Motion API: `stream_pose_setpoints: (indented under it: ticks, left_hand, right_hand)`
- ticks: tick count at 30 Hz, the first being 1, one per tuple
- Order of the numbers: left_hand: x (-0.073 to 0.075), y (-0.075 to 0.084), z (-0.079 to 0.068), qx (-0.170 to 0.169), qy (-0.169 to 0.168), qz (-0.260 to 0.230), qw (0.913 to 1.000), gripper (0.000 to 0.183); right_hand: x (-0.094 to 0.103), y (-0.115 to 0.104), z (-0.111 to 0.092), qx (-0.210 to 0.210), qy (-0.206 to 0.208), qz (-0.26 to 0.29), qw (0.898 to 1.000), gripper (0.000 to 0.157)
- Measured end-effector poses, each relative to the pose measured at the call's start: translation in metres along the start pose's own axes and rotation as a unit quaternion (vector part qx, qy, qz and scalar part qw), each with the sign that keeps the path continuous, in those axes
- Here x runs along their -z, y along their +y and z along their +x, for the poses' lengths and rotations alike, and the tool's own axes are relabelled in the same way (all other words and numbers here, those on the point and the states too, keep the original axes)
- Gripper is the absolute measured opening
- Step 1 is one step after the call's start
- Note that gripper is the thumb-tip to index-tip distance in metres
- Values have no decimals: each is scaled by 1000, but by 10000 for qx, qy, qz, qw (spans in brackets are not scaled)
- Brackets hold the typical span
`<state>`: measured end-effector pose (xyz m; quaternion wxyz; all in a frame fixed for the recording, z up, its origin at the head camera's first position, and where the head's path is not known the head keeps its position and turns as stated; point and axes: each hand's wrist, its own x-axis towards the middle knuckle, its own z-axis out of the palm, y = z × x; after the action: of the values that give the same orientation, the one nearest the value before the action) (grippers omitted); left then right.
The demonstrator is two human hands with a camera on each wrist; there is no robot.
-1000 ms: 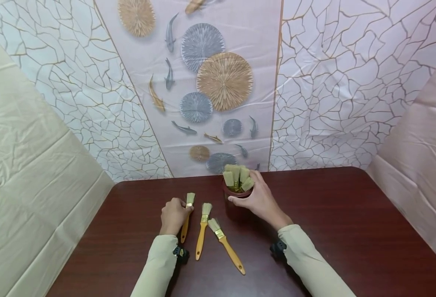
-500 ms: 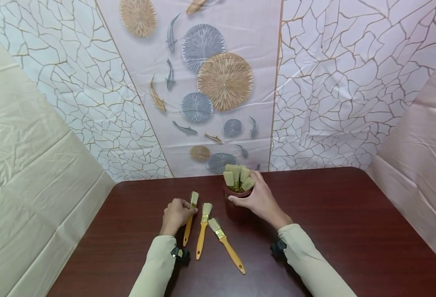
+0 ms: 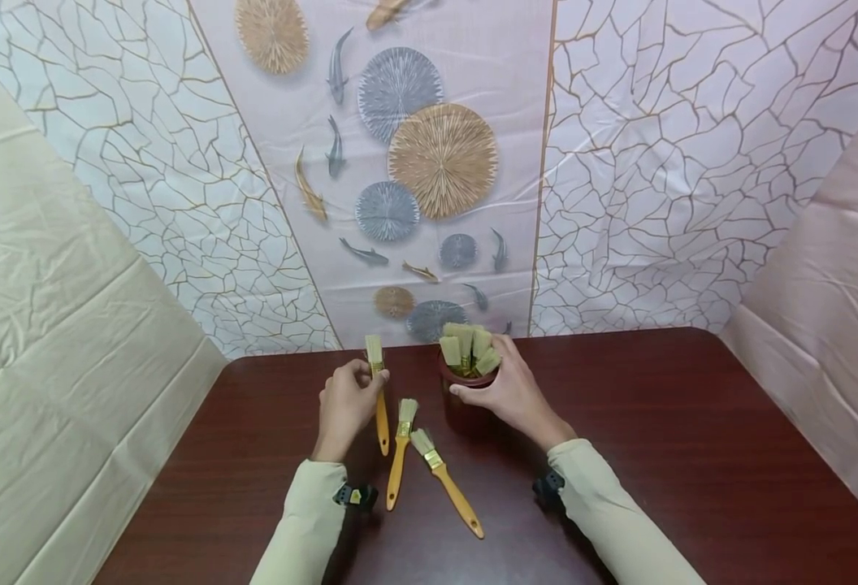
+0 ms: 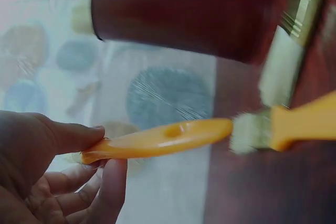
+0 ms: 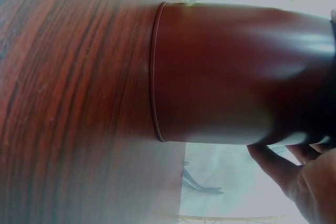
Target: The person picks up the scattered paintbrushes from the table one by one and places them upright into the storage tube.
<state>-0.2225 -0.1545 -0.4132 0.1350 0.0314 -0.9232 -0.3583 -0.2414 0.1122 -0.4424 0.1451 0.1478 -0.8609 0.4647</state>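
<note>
My left hand (image 3: pixel 346 404) pinches a paintbrush (image 3: pixel 381 414) near its metal band, bristles up and yellow handle hanging down. In the left wrist view, thumb and fingers hold that brush (image 4: pixel 168 139) at the top of its handle. My right hand (image 3: pixel 513 394) grips the rim area of a dark red-brown cup (image 3: pixel 465 414). Several pale-bristled brushes (image 3: pixel 465 341) stand in it, bristles up; their handles are hidden. The right wrist view has the cup's side (image 5: pixel 220 72) with fingers around it. Two more paintbrushes lie on the table, one upright-pointing (image 3: pixel 398 463) and one slanted (image 3: pixel 454 496).
The dark wood-grain table (image 3: pixel 656 455) spreads around both hands. Behind it hangs a patterned cloth backdrop (image 3: pixel 619 203), close to the cup. Plain beige cloth (image 3: pixel 71 325) flanks the left side, and another such cloth (image 3: pixel 824 276) the right.
My left hand has lifted the leftmost paintbrush off the table, raising it up and slightly right. The right hand and cup stay in place, as do the two lying brushes.
</note>
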Motion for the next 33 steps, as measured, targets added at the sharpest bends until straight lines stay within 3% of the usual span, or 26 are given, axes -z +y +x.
stream_pose_setpoints:
  ticks: [14,24,33]
  left_hand:
    - [25,63,-7,-1088,411,-158,9931,24]
    - [36,99,-9,-2167,281,-668,9736,20]
    - [41,121,-2,-2486,65,-1162,9616,17]
  right_hand:
    - [-1,1,0,55,59,10,10000,98]
    - [-1,2,1,85,30,22,10000,98]
    - [0,2,1,74,-24,26,10000,99]
